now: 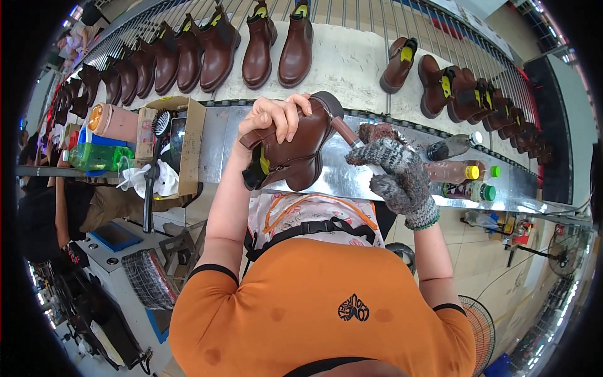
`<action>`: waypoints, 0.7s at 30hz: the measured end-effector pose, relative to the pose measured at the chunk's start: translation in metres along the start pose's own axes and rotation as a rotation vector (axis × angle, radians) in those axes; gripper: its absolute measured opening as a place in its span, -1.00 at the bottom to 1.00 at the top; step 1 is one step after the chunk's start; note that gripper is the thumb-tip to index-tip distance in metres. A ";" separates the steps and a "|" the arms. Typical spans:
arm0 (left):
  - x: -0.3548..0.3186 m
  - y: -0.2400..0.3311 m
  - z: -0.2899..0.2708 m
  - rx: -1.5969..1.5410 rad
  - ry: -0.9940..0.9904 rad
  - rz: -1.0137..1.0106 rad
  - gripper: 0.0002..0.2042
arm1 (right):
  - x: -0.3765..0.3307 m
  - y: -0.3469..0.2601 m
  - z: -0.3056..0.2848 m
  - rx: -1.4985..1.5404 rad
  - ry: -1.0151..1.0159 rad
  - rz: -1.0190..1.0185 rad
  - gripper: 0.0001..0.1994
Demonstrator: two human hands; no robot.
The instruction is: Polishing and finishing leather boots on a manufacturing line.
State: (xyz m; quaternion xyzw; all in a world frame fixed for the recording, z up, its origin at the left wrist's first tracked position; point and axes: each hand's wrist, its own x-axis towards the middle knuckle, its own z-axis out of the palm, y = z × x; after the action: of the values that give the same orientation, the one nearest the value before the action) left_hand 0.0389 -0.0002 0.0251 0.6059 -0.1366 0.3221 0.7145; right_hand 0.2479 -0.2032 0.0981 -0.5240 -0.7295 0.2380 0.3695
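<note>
One brown boot (292, 154): raised above the metal counter (220, 144) in front of me, tilted, opening toward lower left, sole side toward my right. My left hand (273, 119): bare, grip closed over the boot's upper. My right hand (396, 173): in a grey knitted glove, grip pinching a brown-ended stick (344, 132), its end at the sole edge, seemingly touching. Status, by my judgement: this boot in mid-work, the edge in hand and unfinished; how much is covered, I cannot tell. Beyond it, on the pale belt (352, 63): a long row of boots (217, 53) to the left, a further group of boots (433, 88) to the right, none in my grip; which are finished and which remain, not shown. Left end of counter: a cardboard box (193, 144), a black hairbrush (162, 122), a green bottle (94, 156). Right end: several capped bottles (449, 171), lying down.
</note>
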 end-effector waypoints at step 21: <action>-0.065 0.001 -0.068 -0.328 0.580 0.116 -0.48 | 0.023 0.075 0.125 0.146 0.137 -0.140 -0.73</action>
State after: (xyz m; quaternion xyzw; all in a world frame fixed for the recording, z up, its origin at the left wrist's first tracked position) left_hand -0.0238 0.0453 -0.0274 0.3570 -0.0117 0.4947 0.7922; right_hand 0.1893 -0.1515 -0.0277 -0.4584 -0.7183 0.2277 0.4713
